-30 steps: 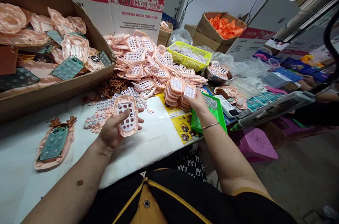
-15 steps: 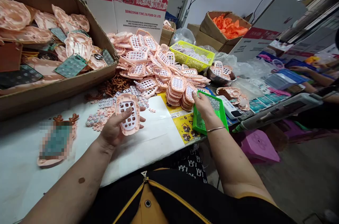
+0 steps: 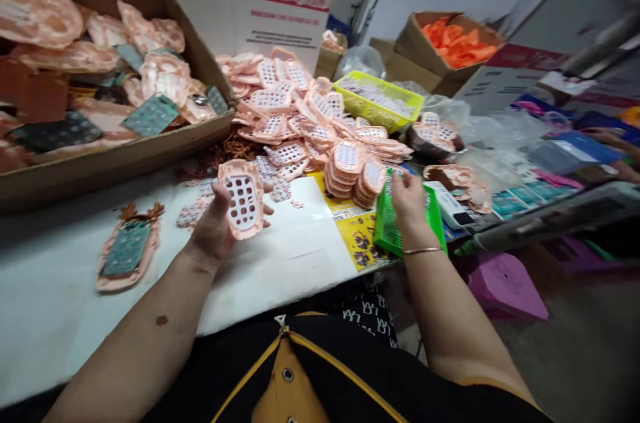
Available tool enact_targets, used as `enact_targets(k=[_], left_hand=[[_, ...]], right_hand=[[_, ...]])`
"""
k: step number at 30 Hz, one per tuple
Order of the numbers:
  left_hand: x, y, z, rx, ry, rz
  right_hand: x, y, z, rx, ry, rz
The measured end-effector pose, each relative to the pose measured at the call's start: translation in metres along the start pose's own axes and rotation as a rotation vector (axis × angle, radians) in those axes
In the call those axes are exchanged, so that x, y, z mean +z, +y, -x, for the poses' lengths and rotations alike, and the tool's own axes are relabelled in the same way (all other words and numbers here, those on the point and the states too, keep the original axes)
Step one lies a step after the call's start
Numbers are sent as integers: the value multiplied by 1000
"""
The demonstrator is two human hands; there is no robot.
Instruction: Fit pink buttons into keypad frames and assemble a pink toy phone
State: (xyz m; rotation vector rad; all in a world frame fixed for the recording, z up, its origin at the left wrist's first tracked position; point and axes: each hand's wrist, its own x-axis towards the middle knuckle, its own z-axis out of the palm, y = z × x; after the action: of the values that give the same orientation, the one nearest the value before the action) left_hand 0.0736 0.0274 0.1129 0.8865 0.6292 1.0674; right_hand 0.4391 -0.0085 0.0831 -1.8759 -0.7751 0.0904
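My left hand (image 3: 213, 229) is closed around a pink plastic shell (image 3: 242, 199) with a white grid of holes inside, held above the white table (image 3: 295, 253). My right hand (image 3: 413, 209) reaches into a green basket (image 3: 387, 229) of small silvery pieces, which it mostly covers. Its fingers are bent together and blurred; what they hold, if anything, I cannot make out. On the table to the left lies another pink shell (image 3: 105, 283) with brown antlers and a green circuit board (image 3: 127, 248) in it. Small printed button pieces (image 3: 195, 211) lie behind my left hand.
A cardboard box (image 3: 200, 136) of shells and boards stands at left. Heaped pink shells (image 3: 273, 101) fill the back, with stacked shells (image 3: 345, 169) before them. Behind are a yellow basket (image 3: 383, 117) and a box of orange parts (image 3: 457, 43). A purple stool (image 3: 505, 283) stands low at right.
My right hand has gone from the basket's near-left rim into it, its fingers drawing together. My left hand still holds the shell. The whole view has shifted slightly.
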Motion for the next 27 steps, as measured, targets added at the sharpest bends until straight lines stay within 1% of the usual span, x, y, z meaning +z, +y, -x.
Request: enact_targets(k=[2, 3, 4, 6, 9, 10, 12, 13, 14, 15, 16, 19, 21, 24, 26, 27], left_hand=[[-1, 8, -3, 49, 87, 43], [-2, 12, -4, 73, 139, 68], [-3, 16, -7, 89, 173, 94], [-8, 20, -11, 103, 197, 146], [-16, 20, -13, 92, 204, 220], [-18, 20, -13, 82, 202, 236], [-20, 19, -12, 70, 199, 261], [-21, 19, -11, 70, 199, 273], [-22, 20, -11, 79, 197, 287], [-22, 20, -10, 92, 198, 299], [-23, 20, -10, 104, 198, 308], [-23, 19, -9, 114, 199, 321], [-22, 17, -9, 110, 191, 325], [-19, 13, -8, 84, 175, 309], [-16, 11, -9, 64, 170, 295], [-15, 9, -10, 55, 172, 292]], right_hand=[[-2, -11, 12, -96, 43, -27], [0, -17, 20, -158, 36, -52], [3, -25, 31, -213, -17, -73], [16, -41, 58, -382, -202, -86], [47, -62, 105, -686, -602, -36], [59, -67, 119, -772, -713, -20], [80, -78, 137, -894, -881, 56], [87, -82, 141, -920, -923, 111], [93, -85, 141, -923, -932, 175], [95, -87, 138, -908, -909, 240], [95, -87, 133, -879, -857, 300], [83, -77, 113, -776, -684, 457], [71, -65, 105, -722, -642, 529], [60, -49, 107, -679, -620, 536], [61, -44, 111, -709, -605, 503], [64, -44, 113, -748, -609, 489]])
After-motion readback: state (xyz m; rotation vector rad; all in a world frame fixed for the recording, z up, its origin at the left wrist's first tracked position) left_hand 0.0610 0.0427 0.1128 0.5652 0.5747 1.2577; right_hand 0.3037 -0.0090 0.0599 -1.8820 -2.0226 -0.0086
